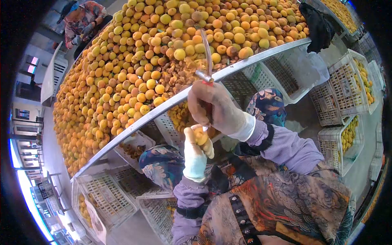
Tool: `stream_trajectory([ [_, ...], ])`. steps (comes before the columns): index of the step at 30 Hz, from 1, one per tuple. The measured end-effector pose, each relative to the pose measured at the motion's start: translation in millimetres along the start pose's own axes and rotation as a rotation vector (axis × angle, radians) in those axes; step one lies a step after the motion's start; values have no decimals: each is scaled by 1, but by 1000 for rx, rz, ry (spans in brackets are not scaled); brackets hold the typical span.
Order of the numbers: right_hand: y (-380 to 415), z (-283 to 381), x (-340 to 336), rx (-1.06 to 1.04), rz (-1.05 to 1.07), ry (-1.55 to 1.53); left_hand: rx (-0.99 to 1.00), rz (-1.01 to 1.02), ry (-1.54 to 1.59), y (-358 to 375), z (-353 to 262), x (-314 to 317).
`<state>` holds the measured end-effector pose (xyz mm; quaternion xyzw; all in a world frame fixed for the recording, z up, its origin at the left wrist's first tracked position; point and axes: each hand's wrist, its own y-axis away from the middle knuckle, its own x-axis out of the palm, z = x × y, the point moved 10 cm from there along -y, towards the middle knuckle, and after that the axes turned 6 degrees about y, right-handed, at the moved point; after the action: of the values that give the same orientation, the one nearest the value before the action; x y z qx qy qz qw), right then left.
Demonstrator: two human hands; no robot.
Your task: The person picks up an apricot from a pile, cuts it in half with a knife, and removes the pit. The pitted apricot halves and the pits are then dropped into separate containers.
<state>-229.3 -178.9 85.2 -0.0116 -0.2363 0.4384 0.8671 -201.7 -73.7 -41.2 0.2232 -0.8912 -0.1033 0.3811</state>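
My left hand, in a white glove with tan fingertips, is closed around an apricot. Just above it, my right hand, in a stained glove, grips a small hand tool with a red handle. From the top of that fist, a metal crosspiece and a long, thin curved strip stick up. A pale, blade-like tip shows below the fist, close against the apricot; whether it cuts in is hard to tell. Most of the handle is hidden by my fingers.
A metal-edged table heaped with apricots lies in front, with torn, browned pieces near its edge. Plastic crates stand below and left, more crates at right. Black cloth hangs over the table corner. Another person sits at far left.
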Motion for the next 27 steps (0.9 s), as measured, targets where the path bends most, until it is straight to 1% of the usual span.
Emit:
stream_trajectory([
  [2, 2, 3, 1, 6, -6, -37, -10, -4, -130, 3, 2, 5],
  [4, 3, 11, 10, -55, 105, 205, -3, -40, -147, 6, -3, 13],
  [5, 4, 11, 9, -55, 104, 203, -42, -19, -113, 6, 1, 14],
  [7, 6, 5, 8, -5, 132, 185, -83, 4, -80, 8, 5, 20],
  [8, 7, 2, 8, -6, 130, 185, -116, -28, -83, 9, 7, 20],
  [10, 9, -3, 6, -18, 96, 30, -152, -59, -89, 10, 11, 20],
  [11, 11, -3, 5, -19, 93, 30, -170, -68, -91, 11, 13, 20],
  [13, 16, -19, 8, 177, 136, -130, -190, -75, -94, 10, 17, 20],
  [14, 18, -19, 9, 179, 134, -132, -189, -100, -107, 10, 21, 17],
  [16, 23, -29, 4, 283, 70, 85, -192, -127, -124, 13, 23, 17],
  [17, 21, -32, 1, 277, 69, 85, -194, -129, -135, 12, 20, 21],
  [18, 18, -35, -9, 212, 10, -97, -198, -130, -147, 10, 18, 23],
  [19, 18, -38, -18, 149, -51, -281, -143, -96, -120, 9, 15, 25],
  [20, 19, -46, -22, 151, -56, -286, -148, -99, -123, 8, 19, 22],
  [22, 20, -63, -27, 275, -128, -479, 7, -146, -282, 5, 10, 15],
  [23, 22, -68, -31, 304, -199, -550, 76, -133, -370, 3, 7, 17],
  [24, 21, -67, -32, 299, -206, -550, 71, -127, -374, 1, 10, 18],
  [26, 22, -68, -35, 316, -222, -523, 216, -151, -468, 0, 0, 18],
  [27, 20, -67, -35, 309, -230, -524, 211, -144, -472, -4, 6, 8],
])
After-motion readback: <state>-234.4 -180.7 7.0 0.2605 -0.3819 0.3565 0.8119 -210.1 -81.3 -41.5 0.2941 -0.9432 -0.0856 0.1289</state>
